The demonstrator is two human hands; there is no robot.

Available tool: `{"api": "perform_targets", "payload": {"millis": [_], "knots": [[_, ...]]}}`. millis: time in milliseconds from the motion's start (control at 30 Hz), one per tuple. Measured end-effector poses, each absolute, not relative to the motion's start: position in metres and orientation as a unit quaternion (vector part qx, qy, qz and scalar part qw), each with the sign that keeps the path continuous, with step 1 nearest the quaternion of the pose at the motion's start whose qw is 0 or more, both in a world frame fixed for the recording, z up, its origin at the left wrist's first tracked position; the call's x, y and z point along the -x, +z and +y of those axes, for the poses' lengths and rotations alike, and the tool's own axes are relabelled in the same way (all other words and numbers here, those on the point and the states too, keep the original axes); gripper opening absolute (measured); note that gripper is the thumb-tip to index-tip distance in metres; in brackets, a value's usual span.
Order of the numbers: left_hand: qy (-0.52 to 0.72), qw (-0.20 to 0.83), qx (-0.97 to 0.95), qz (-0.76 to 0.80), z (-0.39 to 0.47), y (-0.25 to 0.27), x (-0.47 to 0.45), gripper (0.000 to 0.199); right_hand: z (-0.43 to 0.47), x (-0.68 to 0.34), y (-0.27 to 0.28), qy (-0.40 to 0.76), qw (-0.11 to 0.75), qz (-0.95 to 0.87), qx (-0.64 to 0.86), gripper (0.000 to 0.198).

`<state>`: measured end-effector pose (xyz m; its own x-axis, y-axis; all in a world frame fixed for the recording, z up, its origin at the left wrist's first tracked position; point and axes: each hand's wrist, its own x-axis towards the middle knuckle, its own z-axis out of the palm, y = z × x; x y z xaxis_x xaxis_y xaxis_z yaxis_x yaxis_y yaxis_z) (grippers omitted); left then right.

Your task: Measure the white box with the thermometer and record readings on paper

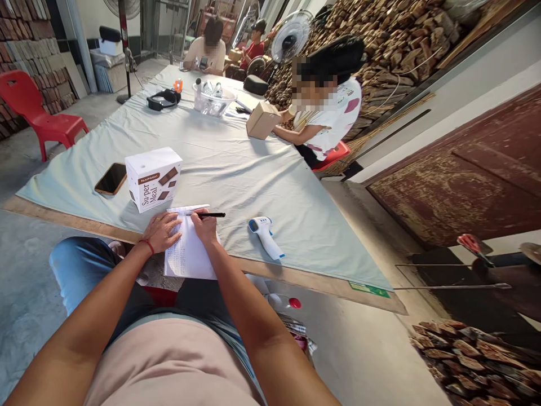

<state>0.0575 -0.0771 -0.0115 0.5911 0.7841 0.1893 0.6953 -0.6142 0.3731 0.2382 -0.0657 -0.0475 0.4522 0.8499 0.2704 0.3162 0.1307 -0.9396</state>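
My right hand grips a black pen over a sheet of paper with handwriting on its left part. The paper lies at the table's front edge, and its lower end hangs over that edge. Flat on the paper's left side rests my left hand, fingers spread, a red cord around the wrist. Just beyond it stands a white printed box marked Su-per Meal. A smartphone lies left of the box. To the right of my right hand is a white and blue infrared thermometer.
The cloth-covered table carries a plastic basket with bottles, a black headset and a black case. A person at the right side holds a cardboard box. Other people sit farther back. A red chair stands left.
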Motion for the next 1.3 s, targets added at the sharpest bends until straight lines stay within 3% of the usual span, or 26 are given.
{"api": "perform_targets", "payload": {"millis": [1300], "knots": [[0.165,0.131,-0.882,0.422,-0.0773,-0.0115,-0.0577,0.039,-0.0706,-0.2371,-0.0398,0.232,0.586,-0.456,0.629,0.015]]}}
